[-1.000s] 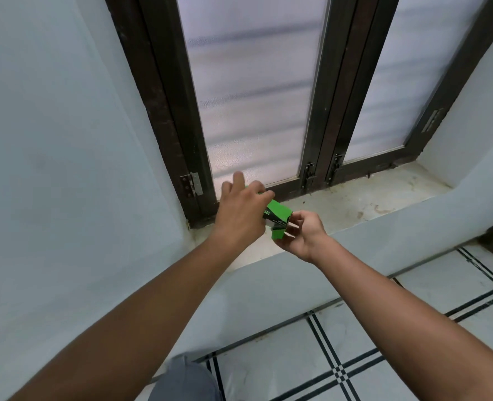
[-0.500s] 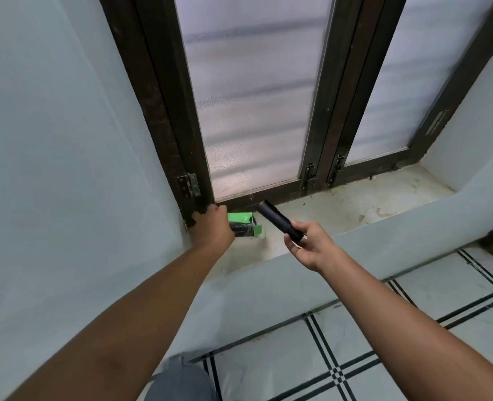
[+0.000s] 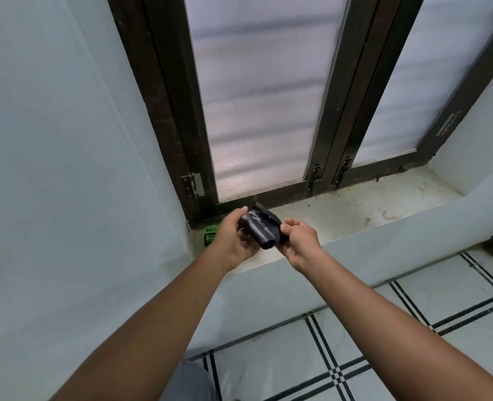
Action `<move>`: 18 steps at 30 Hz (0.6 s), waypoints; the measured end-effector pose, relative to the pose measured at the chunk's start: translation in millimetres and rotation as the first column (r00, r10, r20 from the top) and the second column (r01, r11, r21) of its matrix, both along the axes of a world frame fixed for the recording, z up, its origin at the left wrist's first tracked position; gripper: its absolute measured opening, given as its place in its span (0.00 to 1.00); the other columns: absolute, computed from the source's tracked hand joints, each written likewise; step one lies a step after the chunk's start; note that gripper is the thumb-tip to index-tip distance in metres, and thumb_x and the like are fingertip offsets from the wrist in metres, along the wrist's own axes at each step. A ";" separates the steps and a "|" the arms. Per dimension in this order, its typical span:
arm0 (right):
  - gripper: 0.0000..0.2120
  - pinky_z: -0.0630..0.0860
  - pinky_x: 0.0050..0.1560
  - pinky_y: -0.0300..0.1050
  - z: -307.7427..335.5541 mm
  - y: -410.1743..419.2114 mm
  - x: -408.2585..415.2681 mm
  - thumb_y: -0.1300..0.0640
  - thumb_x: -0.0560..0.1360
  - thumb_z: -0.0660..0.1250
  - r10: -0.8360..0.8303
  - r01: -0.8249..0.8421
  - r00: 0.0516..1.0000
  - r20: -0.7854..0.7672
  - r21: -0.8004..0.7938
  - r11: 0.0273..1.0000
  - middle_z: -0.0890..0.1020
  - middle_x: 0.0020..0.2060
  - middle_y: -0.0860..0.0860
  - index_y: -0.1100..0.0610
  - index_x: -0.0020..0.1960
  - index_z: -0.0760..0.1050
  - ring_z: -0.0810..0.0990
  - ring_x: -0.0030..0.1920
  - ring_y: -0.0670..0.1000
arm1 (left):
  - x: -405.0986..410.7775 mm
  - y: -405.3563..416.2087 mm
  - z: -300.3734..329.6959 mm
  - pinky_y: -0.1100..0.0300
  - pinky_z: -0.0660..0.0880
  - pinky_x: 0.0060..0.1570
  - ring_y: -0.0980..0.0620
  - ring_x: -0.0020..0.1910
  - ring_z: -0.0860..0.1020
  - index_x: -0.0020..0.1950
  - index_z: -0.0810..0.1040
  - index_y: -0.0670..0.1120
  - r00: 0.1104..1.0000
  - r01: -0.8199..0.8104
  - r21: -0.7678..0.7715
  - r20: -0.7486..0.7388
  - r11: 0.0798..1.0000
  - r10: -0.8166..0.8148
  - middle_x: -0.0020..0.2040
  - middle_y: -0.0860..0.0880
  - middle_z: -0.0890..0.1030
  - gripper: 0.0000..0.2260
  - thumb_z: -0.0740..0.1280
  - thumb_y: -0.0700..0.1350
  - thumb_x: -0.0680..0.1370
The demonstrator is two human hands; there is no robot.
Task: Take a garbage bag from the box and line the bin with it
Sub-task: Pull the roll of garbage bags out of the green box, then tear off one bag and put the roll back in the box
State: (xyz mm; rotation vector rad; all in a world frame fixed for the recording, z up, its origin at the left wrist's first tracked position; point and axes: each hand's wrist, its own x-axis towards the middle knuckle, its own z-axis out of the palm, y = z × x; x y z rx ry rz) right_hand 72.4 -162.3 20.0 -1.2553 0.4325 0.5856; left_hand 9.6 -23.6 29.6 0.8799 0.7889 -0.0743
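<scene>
A black roll of garbage bags (image 3: 261, 230) is held between both hands above the window sill. My left hand (image 3: 233, 241) grips its left side with the thumb on top. My right hand (image 3: 298, 240) pinches the right side, where a loose black edge of the bag sticks up. The green garbage bag box (image 3: 211, 236) lies on the sill in the left corner, mostly hidden behind my left hand. No bin is in view.
The stained stone window sill (image 3: 355, 209) runs to the right under a dark-framed window with frosted glass (image 3: 257, 96). A pale wall stands at the left. Below the sill ledge lies a white tiled floor (image 3: 384, 342) with black lines.
My right hand pulled the black roll out of the green box. My left hand set the box down in the sill's left corner, then came across and took hold of the roll.
</scene>
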 end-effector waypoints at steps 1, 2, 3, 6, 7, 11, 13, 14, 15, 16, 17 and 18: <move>0.11 0.83 0.58 0.57 -0.3 0.5 2.8 0.71 0.82 0.58 -0.057 0.057 0.998 0.005 -0.014 0.998 0.81 0.53 0.61 0.59 0.52 0.76 0.83 0.52 0.58 | -2.2 3.5 -1.0 0.44 0.80 0.61 0.38 0.60 0.82 0.66 0.79 0.43 1.000 -0.003 -0.039 0.010 0.999 0.003 0.61 0.39 0.84 0.25 0.73 0.57 0.75; 0.13 0.83 0.56 0.56 0.0 0.7 4.4 0.72 0.82 0.57 -0.096 0.096 0.995 0.016 -0.036 0.995 0.81 0.51 0.60 0.59 0.50 0.76 0.82 0.49 0.57 | -4.2 5.5 -1.5 0.43 0.79 0.63 0.37 0.60 0.82 0.66 0.80 0.42 1.000 0.002 -0.071 0.026 0.997 0.000 0.61 0.39 0.84 0.26 0.73 0.57 0.75; 0.16 0.84 0.54 0.55 -0.8 0.7 5.8 0.73 0.81 0.55 -0.133 0.134 0.991 0.029 -0.053 0.990 0.82 0.50 0.59 0.59 0.48 0.78 0.82 0.48 0.57 | -6.5 6.3 -0.9 0.42 0.78 0.64 0.37 0.61 0.82 0.66 0.80 0.42 0.999 0.011 -0.093 0.038 0.996 -0.008 0.60 0.38 0.85 0.26 0.72 0.57 0.75; 0.19 0.84 0.53 0.55 -1.7 -1.5 12.0 0.70 0.80 0.55 -0.263 0.264 0.965 0.020 -0.110 0.958 0.83 0.48 0.57 0.56 0.43 0.82 0.83 0.50 0.59 | -10.5 11.1 -3.1 0.45 0.81 0.56 0.37 0.59 0.84 0.66 0.82 0.42 0.999 0.005 -0.105 0.036 0.995 -0.001 0.59 0.39 0.86 0.24 0.72 0.54 0.75; 0.19 0.84 0.54 0.56 -2.5 -3.5 15.4 0.68 0.79 0.57 -0.302 0.302 0.953 0.025 -0.151 0.941 0.83 0.47 0.56 0.54 0.41 0.82 0.83 0.50 0.60 | -11.7 13.8 -4.0 0.46 0.82 0.53 0.37 0.58 0.84 0.66 0.81 0.42 1.000 -0.013 -0.093 0.013 0.996 0.014 0.59 0.40 0.86 0.24 0.73 0.52 0.74; 0.05 0.83 0.56 0.61 2.0 -10.3 16.1 0.56 0.71 0.67 -0.239 0.240 0.970 0.034 -0.239 0.941 0.86 0.49 0.59 0.57 0.41 0.80 0.84 0.49 0.61 | -16.7 15.8 0.8 0.51 0.82 0.43 0.40 0.45 0.86 0.59 0.79 0.38 0.999 -0.011 -0.042 -0.044 0.999 0.009 0.51 0.39 0.85 0.15 0.73 0.40 0.73; 0.17 0.84 0.53 0.57 6.5 -8.5 10.0 0.44 0.65 0.73 -0.026 0.039 0.998 0.054 -0.255 0.966 0.87 0.46 0.57 0.57 0.46 0.83 0.86 0.47 0.58 | -14.6 13.2 1.0 0.51 0.81 0.43 0.41 0.44 0.85 0.56 0.78 0.39 0.999 0.023 0.020 -0.050 1.000 -0.022 0.49 0.40 0.84 0.10 0.70 0.36 0.75; 0.25 0.84 0.48 0.54 10.8 -7.5 6.4 0.38 0.63 0.74 0.112 -0.080 0.990 0.090 -0.304 0.949 0.87 0.47 0.55 0.57 0.49 0.83 0.84 0.46 0.55 | -13.0 10.8 2.1 0.49 0.82 0.46 0.40 0.48 0.85 0.58 0.78 0.39 0.998 0.042 0.059 -0.049 0.997 -0.040 0.51 0.40 0.85 0.11 0.70 0.36 0.76; 0.33 0.80 0.41 0.49 14.2 -6.3 4.0 0.32 0.61 0.75 0.268 -0.209 0.957 0.113 -0.375 0.903 0.85 0.48 0.54 0.57 0.53 0.81 0.81 0.44 0.53 | -10.0 8.4 2.6 0.46 0.82 0.51 0.39 0.52 0.84 0.61 0.77 0.40 0.997 0.061 0.099 -0.048 0.993 -0.057 0.53 0.39 0.85 0.14 0.70 0.37 0.76; 0.38 0.74 0.36 0.45 16.7 -5.8 2.4 0.27 0.61 0.74 0.414 -0.326 0.902 0.122 -0.435 0.839 0.82 0.48 0.52 0.56 0.57 0.79 0.77 0.41 0.49 | -7.5 5.8 3.0 0.44 0.81 0.57 0.38 0.55 0.84 0.63 0.77 0.41 0.996 0.075 0.136 -0.048 0.988 -0.070 0.56 0.38 0.85 0.15 0.71 0.38 0.77; 0.39 0.69 0.36 0.42 18.9 -5.8 0.6 0.27 0.62 0.74 0.529 -0.425 0.841 0.112 -0.470 0.774 0.79 0.47 0.50 0.55 0.59 0.77 0.73 0.39 0.47 | -5.5 3.1 4.8 0.42 0.80 0.60 0.38 0.56 0.84 0.64 0.77 0.41 0.996 0.088 0.177 -0.050 0.980 -0.080 0.57 0.38 0.85 0.15 0.71 0.39 0.78; 0.36 0.68 0.38 0.42 20.5 -5.3 -1.0 0.28 0.65 0.74 0.607 -0.503 0.790 0.081 -0.479 0.719 0.79 0.47 0.49 0.53 0.60 0.76 0.72 0.40 0.46 | -4.0 0.9 7.2 0.40 0.79 0.61 0.38 0.57 0.83 0.64 0.77 0.42 0.995 0.098 0.220 -0.055 0.970 -0.088 0.57 0.39 0.85 0.14 0.71 0.39 0.78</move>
